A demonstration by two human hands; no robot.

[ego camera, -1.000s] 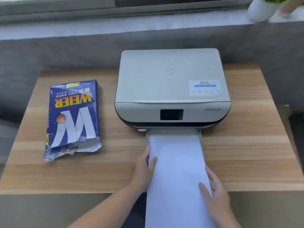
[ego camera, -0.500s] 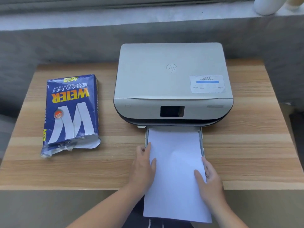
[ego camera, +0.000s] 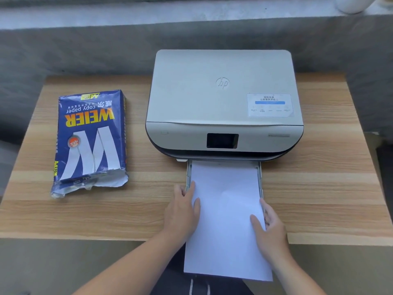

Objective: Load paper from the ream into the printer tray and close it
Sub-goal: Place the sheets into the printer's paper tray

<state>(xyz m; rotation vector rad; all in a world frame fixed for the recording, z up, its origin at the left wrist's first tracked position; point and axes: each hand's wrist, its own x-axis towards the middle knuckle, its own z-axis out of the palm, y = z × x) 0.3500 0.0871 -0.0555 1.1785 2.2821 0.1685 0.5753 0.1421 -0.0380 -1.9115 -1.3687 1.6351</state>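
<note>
We're at a wooden table (ego camera: 319, 188), and the biggest thing on it is the printer (ego camera: 223, 103), white-grey with a dark little screen on the front, sitting toward the back. To its left, well apart, the ream (ego camera: 91, 139) lies flat in its blue wrapper, with the near end torn open. The tray (ego camera: 259, 177) sticks out from under the printer front toward us, and the paper (ego camera: 225, 220) lies in it, far end between the tray's side rails, near end hanging past the table edge. Our hands sit on either side of that stack. The left hand (ego camera: 182, 211) lies flat with fingers straight, thumb resting on top of the sheet and the other fingers along its left edge by the tray rail. The right hand (ego camera: 268, 228) has its thumb on top of the paper and fingers curled down around the right edge, so that one's pinching the stack. Paper runs right between both palms
</note>
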